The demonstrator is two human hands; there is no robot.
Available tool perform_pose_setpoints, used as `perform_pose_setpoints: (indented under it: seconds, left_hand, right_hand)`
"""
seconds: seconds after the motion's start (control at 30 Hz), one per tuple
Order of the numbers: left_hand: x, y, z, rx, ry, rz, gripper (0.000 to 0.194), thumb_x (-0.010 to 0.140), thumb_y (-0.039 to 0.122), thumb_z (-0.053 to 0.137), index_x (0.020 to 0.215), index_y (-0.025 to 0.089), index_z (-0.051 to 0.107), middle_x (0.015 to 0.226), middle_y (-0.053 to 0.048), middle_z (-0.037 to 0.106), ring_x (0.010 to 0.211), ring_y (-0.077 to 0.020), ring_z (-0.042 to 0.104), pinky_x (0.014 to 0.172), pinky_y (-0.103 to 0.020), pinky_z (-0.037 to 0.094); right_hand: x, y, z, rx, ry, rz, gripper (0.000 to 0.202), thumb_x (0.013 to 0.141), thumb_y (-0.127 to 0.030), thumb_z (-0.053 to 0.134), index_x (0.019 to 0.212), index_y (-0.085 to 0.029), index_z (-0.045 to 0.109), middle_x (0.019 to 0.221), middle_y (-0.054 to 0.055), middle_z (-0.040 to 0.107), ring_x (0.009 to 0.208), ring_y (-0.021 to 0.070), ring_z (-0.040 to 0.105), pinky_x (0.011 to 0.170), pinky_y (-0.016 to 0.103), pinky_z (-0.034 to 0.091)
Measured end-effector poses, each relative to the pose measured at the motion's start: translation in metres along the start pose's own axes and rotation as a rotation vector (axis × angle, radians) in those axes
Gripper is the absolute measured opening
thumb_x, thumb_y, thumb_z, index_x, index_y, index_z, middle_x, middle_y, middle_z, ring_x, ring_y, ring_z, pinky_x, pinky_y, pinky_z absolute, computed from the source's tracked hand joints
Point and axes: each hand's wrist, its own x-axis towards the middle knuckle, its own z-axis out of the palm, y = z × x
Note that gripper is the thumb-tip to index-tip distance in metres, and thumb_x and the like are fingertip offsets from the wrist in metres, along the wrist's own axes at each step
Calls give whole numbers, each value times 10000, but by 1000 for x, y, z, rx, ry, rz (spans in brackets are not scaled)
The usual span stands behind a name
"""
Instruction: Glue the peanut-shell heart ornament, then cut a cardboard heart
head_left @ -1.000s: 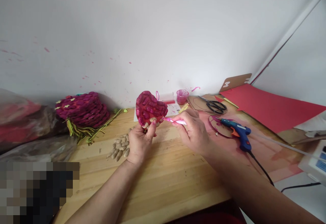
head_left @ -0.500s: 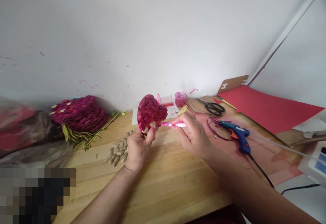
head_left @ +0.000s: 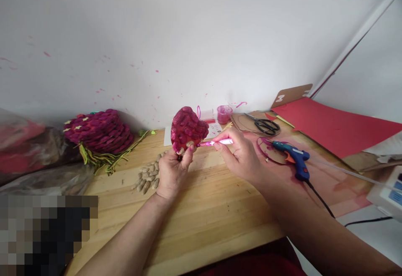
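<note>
My left hand [head_left: 174, 168] grips the lower edge of a round, bumpy craft piece [head_left: 187, 126], mostly painted dark magenta, with a few unpainted peanuts at its lower edge. A white brush [head_left: 223, 141] with pink paint on its front part is pinched in my right hand [head_left: 239, 154]. The brush tip points left and meets the lower right edge of the piece, close to my left thumb. Loose peanuts [head_left: 146, 178] lie on the wooden table [head_left: 201, 225] left of my left hand. Behind my hands stands a cup of pink paint [head_left: 224, 115].
Stacked magenta pieces [head_left: 99, 131] with yellow-green strings and plastic bags [head_left: 28, 146] are at the left. To the right lie black scissors [head_left: 266, 127], a blue glue gun [head_left: 300, 163] with its cord, and red card [head_left: 336, 127]. A paint-specked wall [head_left: 176, 37] rises behind.
The whole view has shifted, so table items sit slightly higher in it. Both hands still hold the piece and the brush, with the brush tip remaining at the lower right edge.
</note>
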Motion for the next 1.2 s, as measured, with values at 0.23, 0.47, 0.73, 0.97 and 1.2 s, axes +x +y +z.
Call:
perform_pose_setpoints:
  seconds: [0.23, 0.47, 0.73, 0.97, 1.2]
  left_hand:
    - [1, 3, -1, -39, 4, -40, 233, 801, 368, 716, 635, 207, 686, 530, -8, 615, 458, -121, 505, 503, -223, 424]
    - [1, 3, 1, -125, -26, -57, 232, 814, 392, 714, 726, 177, 706, 556, -14, 626, 451, -115, 523, 452, -214, 423]
    - [4, -4, 4, -281, -25, -45, 332, 818, 491, 717, 853, 161, 738, 795, -62, 759, 680, -168, 670, 672, -270, 542]
    - [7, -8, 3, -270, -18, 20, 292, 854, 444, 707, 838, 154, 740, 824, -73, 764, 803, -200, 695, 848, -308, 520]
    - [7, -6, 2, -288, -12, -3, 298, 850, 446, 712, 847, 150, 743, 813, -82, 772, 789, -201, 705, 834, -312, 528]
  right_hand:
    - [0, 6, 1, 52, 64, 25, 41, 964, -255, 583, 946, -223, 600, 878, 36, 695, 837, 196, 652, 726, 336, 481]
    - [-1, 7, 2, 24, 77, 60, 46, 966, -256, 583, 955, -219, 608, 894, 46, 695, 836, 200, 652, 724, 340, 479]
    - [-1, 10, 1, 40, 103, 57, 49, 963, -265, 591, 942, -225, 612, 834, 30, 679, 837, 203, 646, 732, 342, 472]
    - [-1, 11, 1, 83, 86, 64, 53, 964, -276, 595, 946, -230, 614, 823, 20, 672, 808, 193, 645, 722, 338, 473]
    - [-2, 11, 4, 101, 81, 46, 57, 964, -279, 597, 962, -226, 620, 869, 37, 692, 857, 204, 652, 737, 345, 479]
